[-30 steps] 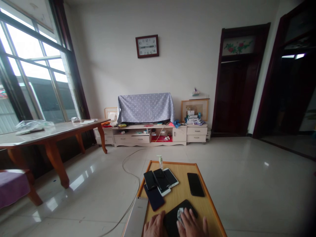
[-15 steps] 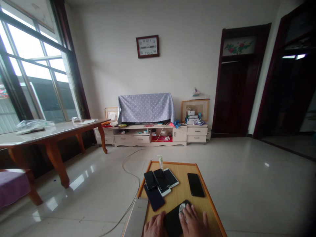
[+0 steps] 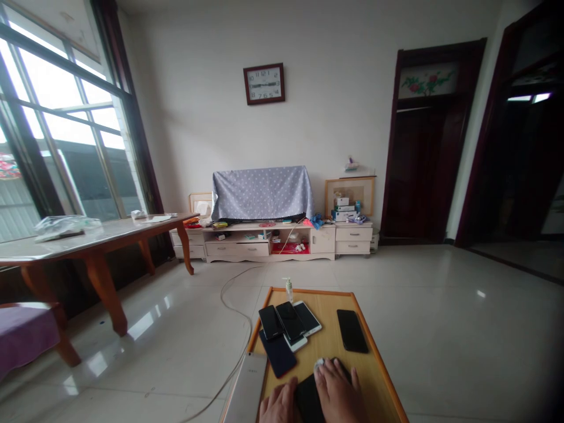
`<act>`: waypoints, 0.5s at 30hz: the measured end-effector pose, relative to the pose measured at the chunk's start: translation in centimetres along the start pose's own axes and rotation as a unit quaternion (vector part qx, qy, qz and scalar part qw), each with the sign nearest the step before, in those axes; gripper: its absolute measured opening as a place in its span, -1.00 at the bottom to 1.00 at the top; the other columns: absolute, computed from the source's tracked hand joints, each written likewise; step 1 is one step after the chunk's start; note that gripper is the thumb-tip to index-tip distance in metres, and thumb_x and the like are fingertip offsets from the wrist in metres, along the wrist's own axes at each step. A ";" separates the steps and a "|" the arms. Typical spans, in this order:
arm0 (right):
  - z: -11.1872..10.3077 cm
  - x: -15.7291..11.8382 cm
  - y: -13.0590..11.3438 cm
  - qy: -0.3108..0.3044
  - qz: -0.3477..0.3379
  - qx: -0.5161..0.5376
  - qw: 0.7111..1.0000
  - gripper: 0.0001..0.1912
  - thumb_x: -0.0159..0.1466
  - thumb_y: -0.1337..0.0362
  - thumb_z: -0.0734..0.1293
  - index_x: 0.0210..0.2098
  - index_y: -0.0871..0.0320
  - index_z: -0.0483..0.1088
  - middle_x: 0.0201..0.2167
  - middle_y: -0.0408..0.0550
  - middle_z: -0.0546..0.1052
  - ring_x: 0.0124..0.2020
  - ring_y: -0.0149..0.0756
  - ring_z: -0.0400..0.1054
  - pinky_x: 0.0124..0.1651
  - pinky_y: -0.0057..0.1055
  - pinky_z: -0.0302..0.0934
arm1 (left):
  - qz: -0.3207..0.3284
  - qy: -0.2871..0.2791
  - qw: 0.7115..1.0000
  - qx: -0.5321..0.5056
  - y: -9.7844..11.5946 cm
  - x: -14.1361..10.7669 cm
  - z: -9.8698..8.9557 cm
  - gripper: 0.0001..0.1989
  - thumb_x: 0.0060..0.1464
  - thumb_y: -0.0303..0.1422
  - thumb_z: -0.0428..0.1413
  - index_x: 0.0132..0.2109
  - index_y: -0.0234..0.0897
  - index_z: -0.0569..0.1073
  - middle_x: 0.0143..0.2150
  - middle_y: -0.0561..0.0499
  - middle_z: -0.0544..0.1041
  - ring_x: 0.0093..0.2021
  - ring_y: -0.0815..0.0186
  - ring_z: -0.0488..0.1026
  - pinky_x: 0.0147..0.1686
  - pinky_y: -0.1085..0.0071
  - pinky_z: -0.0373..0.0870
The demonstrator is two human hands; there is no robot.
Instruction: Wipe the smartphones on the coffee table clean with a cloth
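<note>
A dark tablet-like device (image 3: 309, 400) lies on the small wooden table (image 3: 326, 296) at the bottom of the head view. My right hand (image 3: 338, 390) rests over its right part, fingers pressed on a crumpled white wipe (image 3: 319, 363) near the top edge. My left hand (image 3: 278, 402) touches the device's left edge, its fingers partly cut off by the frame. Several phones (image 3: 289, 320) lie in an overlapping group beyond my hands, a dark blue one (image 3: 278, 352) nearest. A single black phone (image 3: 352, 331) lies to the right.
A small pump bottle (image 3: 289, 290) stands at the table's far edge. A silver device (image 3: 245, 388) lies along the left edge. A cable (image 3: 233, 305) runs over the floor. A larger table (image 3: 132, 226) stands left, and a low white cabinet (image 3: 238, 249) is by the wall.
My right hand has shifted slightly left over the device, and the white wipe has moved left and slightly up with it. My left hand stays by the left edge. The camera view has shifted a little.
</note>
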State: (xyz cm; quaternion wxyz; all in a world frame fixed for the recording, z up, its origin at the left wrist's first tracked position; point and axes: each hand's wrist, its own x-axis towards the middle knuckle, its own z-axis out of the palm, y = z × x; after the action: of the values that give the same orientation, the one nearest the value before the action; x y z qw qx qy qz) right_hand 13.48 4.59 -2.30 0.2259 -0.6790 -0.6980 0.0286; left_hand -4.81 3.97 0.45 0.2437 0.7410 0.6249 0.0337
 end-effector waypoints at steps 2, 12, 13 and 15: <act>1.3 -0.2 -1.2 -0.025 -0.034 0.020 0.999 -0.50 0.47 0.00 0.01 0.12 -0.14 0.49 0.19 -0.07 0.47 0.27 0.02 0.30 0.35 0.21 -0.01 | -0.010 0.004 1.000 -0.002 0.1 0.1 0.0 -0.14 -0.03 -0.10 0.04 0.43 -0.17 0.13 0.41 -0.01 0.28 0.41 0.12 0.14 0.33 0.27 0.07; 0.3 0.2 -2.5 -0.034 -0.046 0.044 0.997 -0.49 0.48 0.01 0.00 0.18 -0.10 0.45 0.22 -0.08 0.44 0.30 0.00 0.25 0.37 0.20 -0.03 | 0.005 -0.003 1.000 0.009 0.2 -0.2 -0.3 -0.08 -0.07 -0.10 0.07 0.45 -0.22 0.08 0.42 -0.06 0.24 0.42 0.08 0.12 0.33 0.25 0.08; 1.0 0.1 -2.3 -0.040 -0.061 0.045 0.996 -0.51 0.47 0.00 0.03 0.17 -0.11 0.46 0.21 -0.09 0.44 0.29 0.01 0.26 0.36 0.19 0.01 | -0.004 -0.002 1.000 0.008 0.2 0.0 -0.1 -0.15 0.00 -0.11 0.02 0.44 -0.20 0.10 0.42 -0.04 0.26 0.41 0.11 0.14 0.32 0.24 0.09; 3.5 -0.6 -1.5 -0.051 -0.094 0.045 0.993 -0.57 0.42 0.00 0.14 0.15 -0.15 0.47 0.20 -0.10 0.44 0.24 0.05 0.32 0.31 0.16 0.13 | -0.023 0.004 1.000 0.006 0.1 0.1 0.1 -0.27 0.09 -0.18 -0.08 0.42 -0.15 0.14 0.40 -0.01 0.29 0.40 0.18 0.16 0.31 0.24 0.10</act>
State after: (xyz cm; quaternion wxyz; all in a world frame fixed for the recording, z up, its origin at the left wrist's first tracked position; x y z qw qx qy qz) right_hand 10.83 4.85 -5.03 0.2220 -0.5971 -0.7674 0.0730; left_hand -4.64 4.05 0.35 0.2376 0.7279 0.6426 0.0275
